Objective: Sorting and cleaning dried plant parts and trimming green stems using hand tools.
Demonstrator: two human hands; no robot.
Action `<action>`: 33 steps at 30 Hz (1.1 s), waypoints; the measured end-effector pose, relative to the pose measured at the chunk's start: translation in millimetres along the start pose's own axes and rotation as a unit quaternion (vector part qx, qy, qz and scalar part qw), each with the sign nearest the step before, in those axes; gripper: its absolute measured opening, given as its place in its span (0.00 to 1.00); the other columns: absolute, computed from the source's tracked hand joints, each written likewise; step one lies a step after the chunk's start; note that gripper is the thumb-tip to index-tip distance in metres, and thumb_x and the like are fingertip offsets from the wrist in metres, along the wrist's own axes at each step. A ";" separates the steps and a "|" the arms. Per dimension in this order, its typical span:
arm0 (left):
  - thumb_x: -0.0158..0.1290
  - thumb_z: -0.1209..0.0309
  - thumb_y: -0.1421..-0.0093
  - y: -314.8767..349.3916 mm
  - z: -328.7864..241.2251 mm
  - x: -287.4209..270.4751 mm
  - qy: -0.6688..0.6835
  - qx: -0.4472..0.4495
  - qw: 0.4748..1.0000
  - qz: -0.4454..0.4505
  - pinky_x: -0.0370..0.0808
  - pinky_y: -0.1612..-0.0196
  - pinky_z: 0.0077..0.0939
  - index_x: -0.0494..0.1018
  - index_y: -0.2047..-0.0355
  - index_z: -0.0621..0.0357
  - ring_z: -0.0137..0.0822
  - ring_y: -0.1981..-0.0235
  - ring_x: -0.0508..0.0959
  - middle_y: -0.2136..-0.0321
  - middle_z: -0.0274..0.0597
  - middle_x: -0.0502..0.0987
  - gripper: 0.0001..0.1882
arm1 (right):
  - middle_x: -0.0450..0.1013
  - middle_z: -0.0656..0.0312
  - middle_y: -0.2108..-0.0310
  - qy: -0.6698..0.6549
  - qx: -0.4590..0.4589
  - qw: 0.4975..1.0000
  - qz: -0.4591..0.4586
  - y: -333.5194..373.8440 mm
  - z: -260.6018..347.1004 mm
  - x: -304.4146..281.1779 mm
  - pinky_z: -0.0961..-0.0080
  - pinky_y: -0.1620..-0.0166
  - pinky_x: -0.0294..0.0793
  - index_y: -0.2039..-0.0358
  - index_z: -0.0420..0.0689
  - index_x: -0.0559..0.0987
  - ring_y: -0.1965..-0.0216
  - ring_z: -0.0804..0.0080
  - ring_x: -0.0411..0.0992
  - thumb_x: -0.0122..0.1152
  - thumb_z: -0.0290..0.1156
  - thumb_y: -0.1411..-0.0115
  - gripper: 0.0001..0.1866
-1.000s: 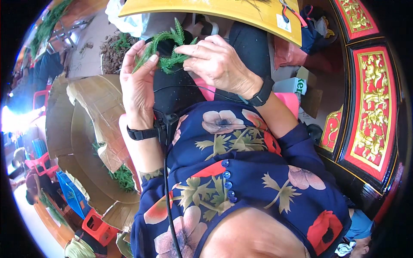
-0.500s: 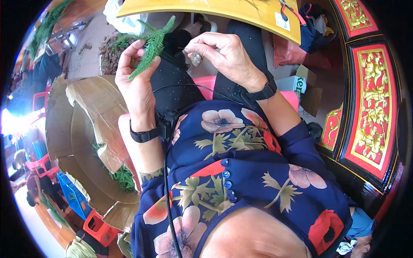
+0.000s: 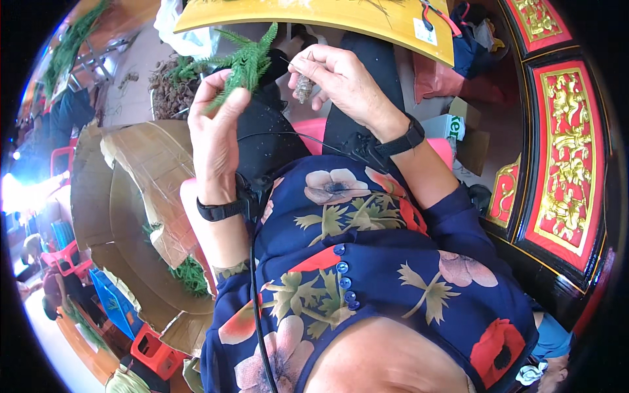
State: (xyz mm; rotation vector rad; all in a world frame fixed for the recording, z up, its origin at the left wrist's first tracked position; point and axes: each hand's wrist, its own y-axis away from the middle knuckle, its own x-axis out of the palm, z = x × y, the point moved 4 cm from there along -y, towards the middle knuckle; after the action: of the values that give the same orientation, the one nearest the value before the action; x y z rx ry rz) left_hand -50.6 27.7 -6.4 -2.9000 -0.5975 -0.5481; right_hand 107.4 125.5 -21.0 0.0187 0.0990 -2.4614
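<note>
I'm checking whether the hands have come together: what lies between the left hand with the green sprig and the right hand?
In the head view, no object: the left hand grips the green sprig, the right hand pinches a small brownish bundle, and only the dark lap shows between.

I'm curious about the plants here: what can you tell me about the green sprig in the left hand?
The sprig is a feathery, fern-like cutting, bright green and fresh-looking, with fine needle-like leaflets branching off thin stems. It points up and to the right, its tips fanning out. The left hand pinches its lower end between thumb and fingers. Nothing else touches it.
</note>
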 end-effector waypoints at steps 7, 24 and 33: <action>0.50 0.75 0.39 -5.4 16.1 -12.7 0.121 -0.037 0.992 0.026 0.66 0.54 0.22 0.71 0.62 0.60 0.28 0.61 0.72 0.61 0.39 0.74 0.06 | 0.73 0.66 0.71 -0.072 0.040 0.995 0.052 2.2 6.9 -1.9 0.85 0.71 0.73 0.64 0.41 0.75 0.70 0.81 0.72 0.50 0.38 0.36 0.13; 0.52 0.75 0.45 -8.8 27.2 -15.9 0.267 0.019 0.959 0.097 0.54 0.36 0.45 0.69 0.53 0.65 0.51 0.39 0.59 0.45 0.58 0.64 0.18 | 0.73 0.67 0.71 -0.115 -0.004 0.993 0.039 5.8 26.9 -10.3 0.86 0.69 0.71 0.64 0.41 0.77 0.71 0.84 0.71 0.52 0.37 0.37 0.12; 0.50 0.74 0.42 -10.4 33.2 -23.9 0.323 0.006 0.938 0.129 0.55 0.35 0.44 0.71 0.55 0.67 0.54 0.36 0.51 0.43 0.60 0.60 0.16 | 0.74 0.67 0.72 -0.108 -0.018 0.993 0.050 6.0 30.3 -11.5 0.87 0.69 0.69 0.63 0.40 0.78 0.73 0.86 0.70 0.53 0.37 0.38 0.13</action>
State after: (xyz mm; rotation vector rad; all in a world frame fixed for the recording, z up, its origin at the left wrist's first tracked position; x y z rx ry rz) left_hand -64.5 35.3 -45.6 -2.4867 -0.1198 -1.3496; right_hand 120.5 125.8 9.2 -0.2517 0.0456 -2.3438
